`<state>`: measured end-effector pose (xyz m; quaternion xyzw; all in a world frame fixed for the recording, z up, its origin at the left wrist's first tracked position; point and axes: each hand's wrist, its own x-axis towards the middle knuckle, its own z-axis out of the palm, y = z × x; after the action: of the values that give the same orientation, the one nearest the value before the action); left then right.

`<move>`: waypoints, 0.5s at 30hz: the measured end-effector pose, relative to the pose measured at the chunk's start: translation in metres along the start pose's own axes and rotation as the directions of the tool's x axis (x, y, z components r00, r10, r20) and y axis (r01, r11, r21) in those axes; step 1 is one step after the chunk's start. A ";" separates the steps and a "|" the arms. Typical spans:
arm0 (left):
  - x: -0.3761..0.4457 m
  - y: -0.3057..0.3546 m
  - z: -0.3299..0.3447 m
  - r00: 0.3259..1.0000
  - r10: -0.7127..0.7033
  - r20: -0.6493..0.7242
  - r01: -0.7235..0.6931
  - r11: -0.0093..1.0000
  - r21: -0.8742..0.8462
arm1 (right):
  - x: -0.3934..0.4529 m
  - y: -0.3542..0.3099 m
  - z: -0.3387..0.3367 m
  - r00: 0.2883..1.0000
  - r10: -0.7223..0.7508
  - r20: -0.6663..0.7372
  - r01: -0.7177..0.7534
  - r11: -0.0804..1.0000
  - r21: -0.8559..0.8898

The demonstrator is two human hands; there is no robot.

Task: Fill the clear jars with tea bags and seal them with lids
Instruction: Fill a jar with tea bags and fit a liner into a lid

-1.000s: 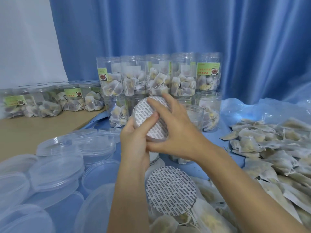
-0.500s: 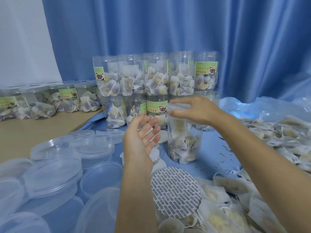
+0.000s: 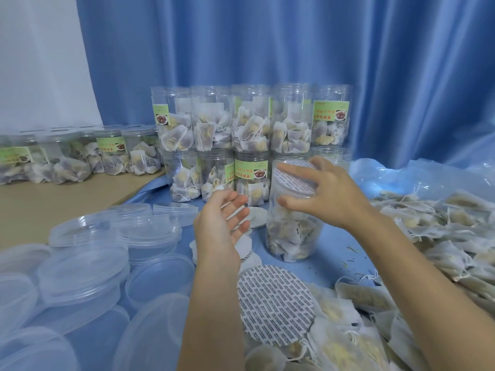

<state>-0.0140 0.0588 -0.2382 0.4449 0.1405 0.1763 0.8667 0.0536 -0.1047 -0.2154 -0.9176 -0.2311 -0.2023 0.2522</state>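
I noted the clear cylindrical plastic jar (image 3: 292, 223) packed with white tea bags standing upright on the blue sheet (image 3: 171, 328) at centre. A round printed seal disc (image 3: 294, 178) lay over its mouth. The right hand (image 3: 329, 194) rested on that disc, fingers spread, thumb against the jar wall. The left hand (image 3: 222, 223) hovered just left of the jar, palm up, fingers relaxed, holding nothing. A second printed disc (image 3: 276, 303) lay nearer. Clear plastic lids (image 3: 88, 266) were heaped at left, loose tea bags (image 3: 442, 231) at right, stacked filled jars (image 3: 249, 124) beyond.
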 end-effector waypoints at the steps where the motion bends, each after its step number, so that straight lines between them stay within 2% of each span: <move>1: 0.000 0.000 0.000 1.000 0.003 -0.012 -0.003 1.000 0.001 | -0.004 0.000 -0.001 1.000 -0.013 -0.019 0.013 1.000 0.021; 5: 0.001 -0.002 0.003 0.996 0.026 -0.082 -0.026 1.000 0.011 | -0.013 -0.001 -0.013 0.990 -0.065 -0.124 0.075 0.994 0.083; 7: 0.002 -0.004 0.003 0.992 0.069 -0.105 -0.060 0.994 0.089 | -0.016 -0.006 -0.021 0.968 -0.053 -0.246 0.117 0.960 0.255; 9: 0.001 -0.006 0.002 0.995 0.080 -0.053 -0.071 0.985 0.157 | -0.018 -0.013 -0.024 0.946 -0.026 -0.324 0.182 0.869 0.461; 11: -0.004 -0.002 0.002 0.994 0.011 0.106 -0.022 0.994 0.105 | -0.019 -0.022 -0.021 0.949 -0.011 -0.314 0.220 0.737 0.639; 13: -0.007 0.003 0.002 0.976 0.004 0.219 -0.004 1.000 0.001 | -0.019 -0.027 -0.017 0.967 -0.028 -0.252 0.208 0.660 0.722; 15: -0.007 0.006 -0.002 0.986 0.040 0.161 -0.036 0.999 -0.033 | -0.021 -0.028 -0.018 0.982 -0.100 -0.160 0.186 0.662 0.726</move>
<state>-0.0227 0.0606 -0.2341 0.4474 0.0587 0.1582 0.8783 0.0175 -0.1003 -0.2014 -0.7044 -0.3504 -0.1595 0.5964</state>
